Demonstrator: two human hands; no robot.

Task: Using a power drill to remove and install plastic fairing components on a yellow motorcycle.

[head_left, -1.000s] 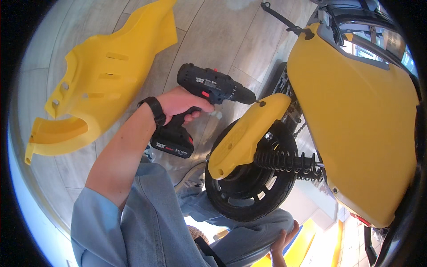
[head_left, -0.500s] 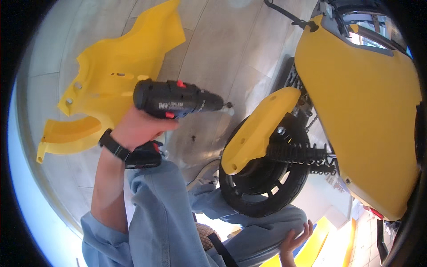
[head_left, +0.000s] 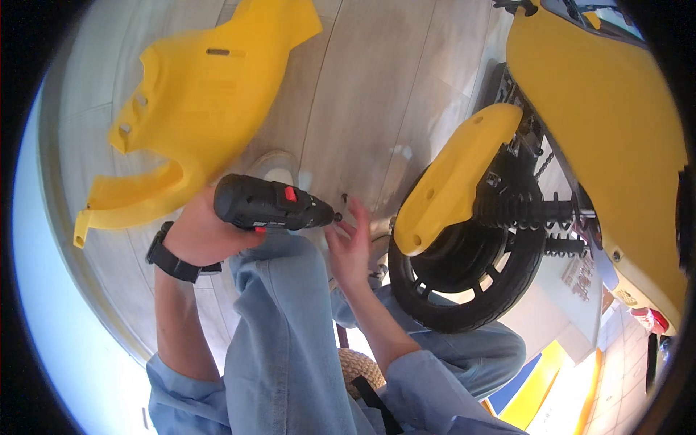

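My left hand (head_left: 197, 233) is wrapped round the grip of a black cordless drill (head_left: 274, 203) with red switches. The drill points right, and its tip is above my knee. My right hand (head_left: 351, 250) is close beside the tip, fingers apart; whether they touch the bit cannot be made out. A small dark piece (head_left: 344, 197), like a screw, shows on the floor just beyond those fingers. Right of my hands is a black wheel (head_left: 464, 308) with a yellow cover (head_left: 453, 181) over it.
A large yellow plastic panel (head_left: 210, 94) lies on the wood-look floor (head_left: 370, 94) at the left. At the right stands the vehicle's yellow body (head_left: 602, 116), with a black coil-spring shock absorber (head_left: 525, 212) by the wheel. My bent legs (head_left: 279, 312) are below the drill.
My right hand has come from beside my right knee up to the drill's tip. The drill is slightly lower in view. The wheel and vehicle appear shifted right as the view moved.
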